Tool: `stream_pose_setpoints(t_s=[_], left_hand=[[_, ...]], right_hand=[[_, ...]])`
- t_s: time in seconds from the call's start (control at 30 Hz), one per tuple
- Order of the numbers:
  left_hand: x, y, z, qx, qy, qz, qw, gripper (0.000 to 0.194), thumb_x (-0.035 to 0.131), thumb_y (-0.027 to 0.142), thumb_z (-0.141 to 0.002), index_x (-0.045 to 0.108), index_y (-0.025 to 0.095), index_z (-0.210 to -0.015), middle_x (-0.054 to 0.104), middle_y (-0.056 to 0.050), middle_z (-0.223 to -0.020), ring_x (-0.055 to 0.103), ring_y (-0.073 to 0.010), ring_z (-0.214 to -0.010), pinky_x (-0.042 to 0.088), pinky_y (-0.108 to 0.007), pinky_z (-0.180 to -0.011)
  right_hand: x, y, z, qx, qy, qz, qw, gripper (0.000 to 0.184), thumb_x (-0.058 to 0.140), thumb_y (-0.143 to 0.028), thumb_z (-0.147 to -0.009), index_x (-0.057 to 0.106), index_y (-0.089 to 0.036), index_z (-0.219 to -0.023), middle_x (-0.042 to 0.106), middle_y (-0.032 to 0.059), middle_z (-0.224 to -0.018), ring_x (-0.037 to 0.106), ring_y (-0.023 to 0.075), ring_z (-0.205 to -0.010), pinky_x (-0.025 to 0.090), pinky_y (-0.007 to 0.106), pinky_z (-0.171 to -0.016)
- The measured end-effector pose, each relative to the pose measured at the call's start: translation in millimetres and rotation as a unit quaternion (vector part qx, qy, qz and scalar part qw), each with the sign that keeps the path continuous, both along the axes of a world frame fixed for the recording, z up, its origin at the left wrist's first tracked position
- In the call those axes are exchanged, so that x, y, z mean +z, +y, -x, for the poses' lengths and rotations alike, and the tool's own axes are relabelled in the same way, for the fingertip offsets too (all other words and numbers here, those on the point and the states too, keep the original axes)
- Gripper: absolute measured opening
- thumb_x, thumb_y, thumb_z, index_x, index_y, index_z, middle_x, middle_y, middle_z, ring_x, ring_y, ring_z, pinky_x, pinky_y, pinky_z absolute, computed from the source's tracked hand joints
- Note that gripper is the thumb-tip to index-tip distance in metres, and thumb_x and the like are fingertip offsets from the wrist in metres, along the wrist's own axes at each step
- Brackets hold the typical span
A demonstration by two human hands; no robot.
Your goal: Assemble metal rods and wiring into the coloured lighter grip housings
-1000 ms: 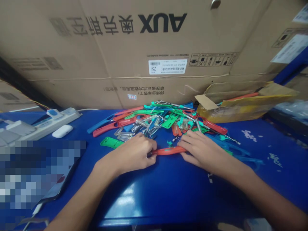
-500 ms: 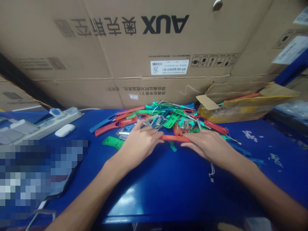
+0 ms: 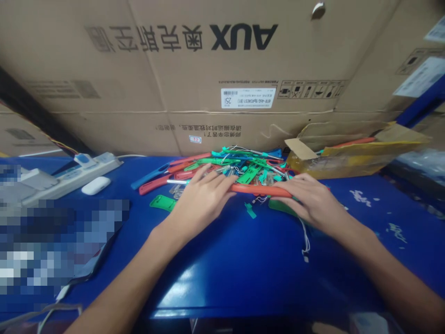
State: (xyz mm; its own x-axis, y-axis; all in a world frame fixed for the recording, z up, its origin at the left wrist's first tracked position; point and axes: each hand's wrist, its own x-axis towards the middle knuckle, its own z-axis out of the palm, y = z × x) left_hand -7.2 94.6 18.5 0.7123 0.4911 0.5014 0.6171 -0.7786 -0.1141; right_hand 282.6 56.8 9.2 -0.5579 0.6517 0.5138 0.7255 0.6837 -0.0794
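My left hand (image 3: pixel 203 195) and my right hand (image 3: pixel 309 197) are closed on the two ends of a red-orange plastic lighter handle (image 3: pixel 257 189), held level in front of a pile. A silver metal tube (image 3: pixel 178 182) shows left of my left hand, roughly in line with the handle; my fingers hide whether they join. Behind lies the pile of red, green and blue lighter casings (image 3: pixel 248 175), with clear parts, metal tubes and thin wires. A dark green piece (image 3: pixel 283 207) lies under my right hand. White wires (image 3: pixel 306 241) trail below it.
A taped, opened cardboard box (image 3: pixel 340 160) stands at the back right. A large carton (image 3: pixel 156 93) walls off the back. On the left are a white power strip (image 3: pixel 73 178) and a white earphone case (image 3: pixel 96 185). White scraps (image 3: pixel 361 197) lie at right on the blue table (image 3: pixel 243 273).
Both hands have moved slightly up and away with the handle, which shows more of its length between them. The dark green piece under my right hand has come into view.
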Motion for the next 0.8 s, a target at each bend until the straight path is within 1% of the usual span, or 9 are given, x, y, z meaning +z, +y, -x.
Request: stream_pose_setpoints(t_s=[0.1,0.2,0.33,0.4,0.5,0.6,0.7,0.77,0.8], left_hand=[[2.9,-5,-2,-0.033,-0.006,0.03,0.999,0.024,0.045,0.015,-0.104,0.065,0.012,-0.116,0.076,-0.009,-0.102,0.072,-0.0227,-0.098,0.042,-0.048,-0.114],[8.5,-8,0,-0.048,-0.008,0.054,0.997,0.029,0.039,0.006,-0.1,0.067,0.014,-0.105,0.075,-0.005,-0.088,0.072,-0.0201,-0.082,0.033,-0.054,-0.121],[9.6,-9,-1,-0.04,-0.002,0.054,0.998,0.031,0.039,0.004,-0.098,0.068,0.014,-0.104,0.074,-0.004,-0.086,0.072,-0.0209,-0.082,0.031,-0.057,-0.122],[6.9,-10,-6,-0.03,-0.004,0.043,0.999,0.029,0.041,0.004,-0.099,0.067,0.014,-0.108,0.076,-0.006,-0.094,0.072,-0.0216,-0.09,0.031,-0.057,-0.121],[3.6,-15,-15,-0.018,-0.058,-0.012,0.998,0.027,0.051,0.014,-0.102,0.059,0.012,-0.127,0.071,-0.013,-0.125,0.063,-0.0283,-0.12,0.029,-0.06,-0.121],[2.1,-24,-21,-0.06,-0.173,-0.071,0.981,0.047,0.066,0.024,-0.097,0.05,0.009,-0.139,0.063,-0.018,-0.138,0.052,-0.031,-0.133,0.037,-0.055,-0.116],[-0.9,-30,-23,-0.153,-0.2,-0.042,0.967,0.015,0.068,0.025,-0.096,0.066,0.015,-0.106,0.076,-0.007,-0.094,0.064,-0.0225,-0.094,0.053,-0.039,-0.089],[-3.8,-29,-24,-0.146,-0.187,0.014,0.971,0.02,0.064,0.033,-0.099,0.069,0.016,-0.088,0.071,-0.003,-0.074,0.058,-0.0203,-0.077,0.052,-0.035,-0.076],[-5.3,-28,-25,-0.125,-0.191,0.048,0.972,0.027,0.061,0.039,-0.1,0.07,0.016,-0.089,0.072,-0.004,-0.075,0.057,-0.0209,-0.078,0.052,-0.036,-0.076]], right_hand=[[1.5,-4,9,0.006,0.001,-0.006,1.0,0.024,0.057,-0.033,-0.102,0.069,-0.018,-0.115,0.078,0.0089,-0.1,0.068,0.022,-0.082,0.047,0.037,-0.082],[4.4,-7,17,0.012,-0.004,-0.003,1.0,0.023,0.056,-0.034,-0.103,0.07,-0.018,-0.112,0.077,0.0081,-0.096,0.066,0.0213,-0.079,0.048,0.037,-0.08],[5.7,-7,21,0.011,-0.012,0.029,0.999,0.028,0.053,-0.032,-0.104,0.066,-0.018,-0.124,0.076,0.0107,-0.107,0.069,0.0248,-0.094,0.052,0.04,-0.085],[4.0,-6,19,0.009,-0.019,0.026,0.999,0.031,0.052,-0.033,-0.104,0.064,-0.018,-0.129,0.076,0.0121,-0.114,0.07,0.0255,-0.097,0.053,0.04,-0.086],[2.6,-5,14,-0.016,-0.006,0.013,1.0,0.032,0.05,-0.035,-0.105,0.065,-0.017,-0.126,0.077,0.0125,-0.112,0.072,0.026,-0.093,0.053,0.04,-0.085],[8.1,-8,15,-0.058,0.085,0.071,0.992,0.029,0.048,-0.038,-0.105,0.069,-0.02,-0.114,0.078,0.0087,-0.103,0.072,0.025,-0.087,0.053,0.038,-0.082],[14.7,-12,23,-0.052,0.233,0.202,0.95,0.039,0.044,-0.045,-0.105,0.068,-0.022,-0.085,0.074,0.0039,-0.082,0.068,0.0203,-0.074,0.052,0.032,-0.073],[13.3,-14,30,-0.015,0.33,0.296,0.896,0.052,0.039,-0.051,-0.106,0.06,-0.021,-0.069,0.065,0.0024,-0.064,0.064,0.0182,-0.065,0.05,0.031,-0.068],[10.5,-14,34,0.008,0.368,0.341,0.865,0.055,0.038,-0.055,-0.105,0.057,-0.021,-0.066,0.058,0.001,-0.057,0.061,0.0172,-0.06,0.049,0.031,-0.064]])
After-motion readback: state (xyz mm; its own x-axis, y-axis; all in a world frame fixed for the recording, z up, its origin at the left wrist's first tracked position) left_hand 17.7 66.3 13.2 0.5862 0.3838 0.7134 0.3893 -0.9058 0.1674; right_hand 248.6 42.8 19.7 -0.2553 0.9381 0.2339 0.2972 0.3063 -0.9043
